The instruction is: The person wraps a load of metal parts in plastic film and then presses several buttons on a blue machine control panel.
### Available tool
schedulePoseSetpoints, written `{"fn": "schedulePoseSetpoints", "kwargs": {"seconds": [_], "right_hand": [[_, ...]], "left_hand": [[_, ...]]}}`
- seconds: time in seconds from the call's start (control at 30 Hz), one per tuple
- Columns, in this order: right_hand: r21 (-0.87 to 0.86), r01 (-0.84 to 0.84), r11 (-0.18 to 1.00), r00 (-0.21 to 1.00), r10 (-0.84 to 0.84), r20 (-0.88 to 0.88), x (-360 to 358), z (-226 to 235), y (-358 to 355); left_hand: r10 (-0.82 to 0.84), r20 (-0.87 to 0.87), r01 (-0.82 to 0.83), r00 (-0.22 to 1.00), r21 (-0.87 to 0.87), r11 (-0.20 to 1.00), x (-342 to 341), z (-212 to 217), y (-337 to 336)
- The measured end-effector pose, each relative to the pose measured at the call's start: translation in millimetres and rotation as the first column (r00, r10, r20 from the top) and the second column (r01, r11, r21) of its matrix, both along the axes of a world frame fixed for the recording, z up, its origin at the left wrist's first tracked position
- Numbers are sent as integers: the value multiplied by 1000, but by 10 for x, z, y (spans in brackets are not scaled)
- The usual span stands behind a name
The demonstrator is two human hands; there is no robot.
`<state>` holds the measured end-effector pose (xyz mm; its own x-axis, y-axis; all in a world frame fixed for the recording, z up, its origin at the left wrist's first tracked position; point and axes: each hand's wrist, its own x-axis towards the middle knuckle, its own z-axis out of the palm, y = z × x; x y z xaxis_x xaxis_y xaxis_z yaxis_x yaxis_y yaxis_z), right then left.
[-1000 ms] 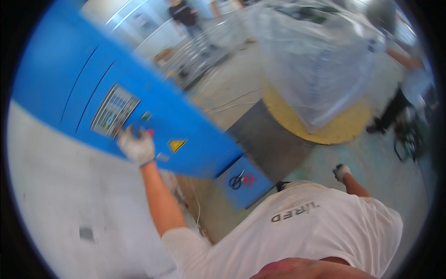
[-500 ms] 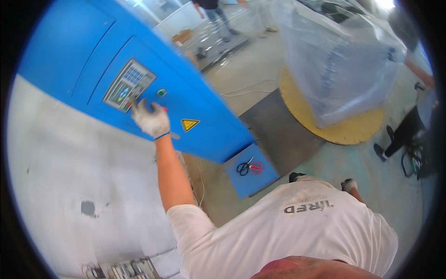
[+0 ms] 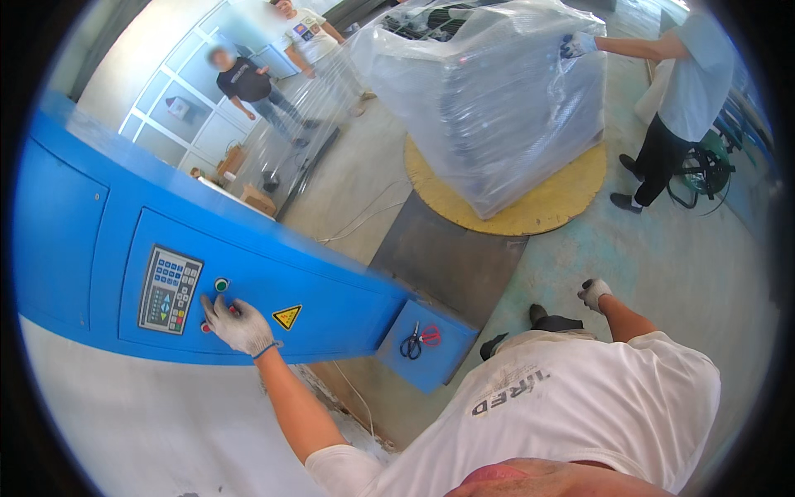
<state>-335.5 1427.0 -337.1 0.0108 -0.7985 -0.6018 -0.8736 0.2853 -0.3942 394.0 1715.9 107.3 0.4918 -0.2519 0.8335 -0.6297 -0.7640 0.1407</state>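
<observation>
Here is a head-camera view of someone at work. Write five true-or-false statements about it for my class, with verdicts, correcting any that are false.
1. The left hand is at the front of the blue cabinet. True.
2. The plastic-wrapped load stands on a round yellow base. True.
3. The black-handled scissors lie on the round yellow base. False: they lie on a blue box.
4. The right hand is bare. False: it is gloved.
5. The warning triangle is green. False: it is yellow.

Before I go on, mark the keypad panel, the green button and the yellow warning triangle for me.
Keypad panel [image 3: 171,290]: head view, middle of its face.
Green button [image 3: 221,285]: head view, middle of its round cap.
Yellow warning triangle [image 3: 287,317]: head view, middle of the sign.
</observation>
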Motion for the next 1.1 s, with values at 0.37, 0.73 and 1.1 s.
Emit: {"fn": "schedulePoseSetpoints", "kwargs": {"seconds": [0.37,0.73,1.1], "right_hand": [[144,-367,919,901,390,-192,-283,-216,199],[-118,-169,979,985,173,22,-208,42,-555],[166,-98,981,995,92,43,-979,-24,508]], "left_hand": [[5,6,-5,1000,27,1000,-290,-327,66],[46,-16,-45,999,54,998,-819,131,-110],[-50,-58,49,997,-13,999,-1479,537,-136]]}}
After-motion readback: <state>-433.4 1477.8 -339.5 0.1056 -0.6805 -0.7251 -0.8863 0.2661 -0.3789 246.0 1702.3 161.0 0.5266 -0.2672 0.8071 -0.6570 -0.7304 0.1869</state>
